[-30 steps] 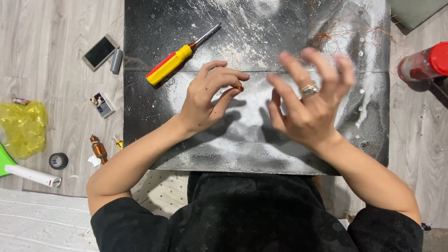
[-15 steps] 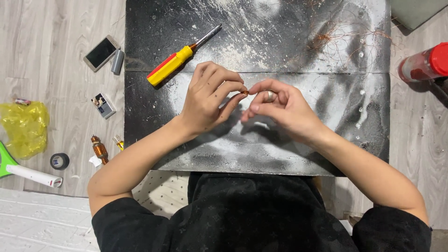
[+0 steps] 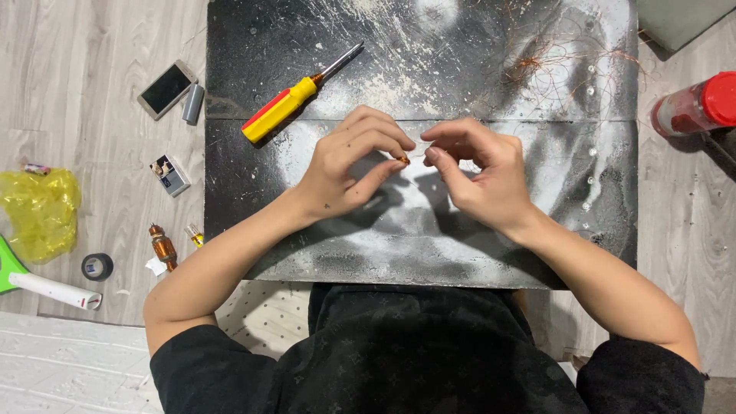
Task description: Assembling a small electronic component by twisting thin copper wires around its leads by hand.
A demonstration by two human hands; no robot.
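My left hand and my right hand meet over the middle of a black board dusted with white powder. Between the fingertips of both hands is a small pale piece with a copper-coloured end; each hand pinches one side of it. A yellow and red screwdriver lies on the board just up and left of my left hand. Thin copper wire is tangled at the board's far right.
On the wooden floor to the left lie a phone, a small grey cylinder, a small box, a copper coil, a tape roll and a yellow bag. A red-capped bottle lies at the right.
My right hand, spread open a second ago, has closed its fingers and joined the left hand on the small piece. The hands have shifted slightly.
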